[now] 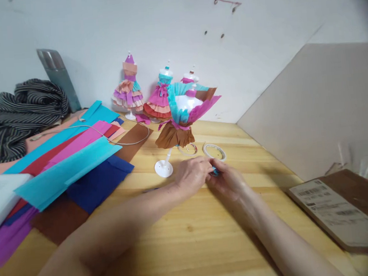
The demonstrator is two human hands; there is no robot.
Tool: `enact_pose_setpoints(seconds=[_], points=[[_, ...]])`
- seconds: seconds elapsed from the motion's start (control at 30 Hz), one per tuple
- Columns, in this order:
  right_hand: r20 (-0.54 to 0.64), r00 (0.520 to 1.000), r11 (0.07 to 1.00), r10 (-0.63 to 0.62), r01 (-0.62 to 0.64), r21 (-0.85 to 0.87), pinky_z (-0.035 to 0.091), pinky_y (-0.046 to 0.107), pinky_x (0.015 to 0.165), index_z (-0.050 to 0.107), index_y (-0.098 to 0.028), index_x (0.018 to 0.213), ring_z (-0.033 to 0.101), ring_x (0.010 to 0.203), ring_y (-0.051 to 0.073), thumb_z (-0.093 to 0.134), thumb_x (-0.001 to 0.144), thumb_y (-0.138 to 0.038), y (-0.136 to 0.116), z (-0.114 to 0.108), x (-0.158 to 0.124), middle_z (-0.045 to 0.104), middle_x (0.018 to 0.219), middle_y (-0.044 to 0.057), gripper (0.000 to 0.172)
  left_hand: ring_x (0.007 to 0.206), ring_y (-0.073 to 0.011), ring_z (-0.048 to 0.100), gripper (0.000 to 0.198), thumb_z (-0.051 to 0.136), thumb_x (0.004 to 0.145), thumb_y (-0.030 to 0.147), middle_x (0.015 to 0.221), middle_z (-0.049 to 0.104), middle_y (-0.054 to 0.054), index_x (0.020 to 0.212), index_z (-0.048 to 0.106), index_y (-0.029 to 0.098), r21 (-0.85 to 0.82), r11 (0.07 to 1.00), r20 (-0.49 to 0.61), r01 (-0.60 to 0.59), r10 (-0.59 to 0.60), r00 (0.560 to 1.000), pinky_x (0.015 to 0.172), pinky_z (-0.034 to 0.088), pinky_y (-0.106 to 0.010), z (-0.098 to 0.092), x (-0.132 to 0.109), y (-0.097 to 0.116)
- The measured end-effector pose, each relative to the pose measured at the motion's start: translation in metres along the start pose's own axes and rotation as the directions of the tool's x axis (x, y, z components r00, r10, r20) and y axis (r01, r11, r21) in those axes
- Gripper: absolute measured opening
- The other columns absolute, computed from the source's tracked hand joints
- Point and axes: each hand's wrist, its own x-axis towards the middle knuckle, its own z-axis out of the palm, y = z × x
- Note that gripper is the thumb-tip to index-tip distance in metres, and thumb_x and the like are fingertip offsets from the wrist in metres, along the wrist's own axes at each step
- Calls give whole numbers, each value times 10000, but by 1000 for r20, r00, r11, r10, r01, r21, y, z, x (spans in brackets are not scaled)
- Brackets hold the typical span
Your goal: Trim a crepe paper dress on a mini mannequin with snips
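Note:
My left hand (193,174) and my right hand (228,179) meet over the table, fingers closed and fingertips together. Between them shows a small teal-blue piece (215,172), mostly covered by the fingers; it looks like paper. Just beyond stands a small mannequin (188,103) on a white round base (164,168). It wears a brown gathered crepe paper skirt (175,135) with a magenta tie, and teal, brown and magenta paper flares around its top. Close behind my hands lies a roll of white tape (215,151), with a second ring (188,149) beside it.
Crepe paper sheets (74,168) in several colours cover the left, with a white box-like object (6,203) and a cable. Dressed mannequins (129,89) stand by the wall. A striped cloth (26,118) and bottle (59,80) are back left; a labelled cardboard box (342,210) is right.

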Motion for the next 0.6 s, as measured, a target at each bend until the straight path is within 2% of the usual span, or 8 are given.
enact_pose_setpoints(seconds=[0.1,0.2,0.37,0.47,0.6], points=[[-7,1000,1000,2,-2,0,559,267,624,674,-204,774,621,680,163,614,827,-362,4,2,-2,666,751,42,177,969,-194,615,258,413,912,138,1057,682,-73,958,666,151,101,994,61,-46,40,997,785,471,-289,1,-3,-1],[-24,1000,1000,7,-7,-15,568,300,673,687,-199,799,651,807,203,658,791,-359,8,3,-5,701,818,56,163,1016,-249,605,246,432,889,73,1039,668,-132,1006,647,95,186,977,117,-104,83,990,804,482,-346,4,-4,-2],[-50,999,999,15,-17,-41,576,300,680,697,-199,884,675,836,211,728,745,-349,12,5,-11,725,847,47,206,933,-239,635,186,504,824,26,920,680,-125,873,661,113,188,971,151,-144,116,982,769,492,-337,7,-2,-7],[-36,999,999,23,-24,-44,588,308,688,694,-184,906,692,778,196,716,768,-312,8,4,-9,729,828,59,189,793,-209,644,144,514,845,126,828,686,-84,826,656,141,132,990,81,-43,33,996,672,481,-302,5,2,-13],[-1,997,997,72,-72,-9,611,367,687,685,-158,850,698,658,201,637,820,-248,-1,0,-4,730,754,91,107,670,-157,605,235,436,896,225,705,658,-34,793,630,142,2,991,-45,132,-131,990,567,430,-244,8,9,-20]])
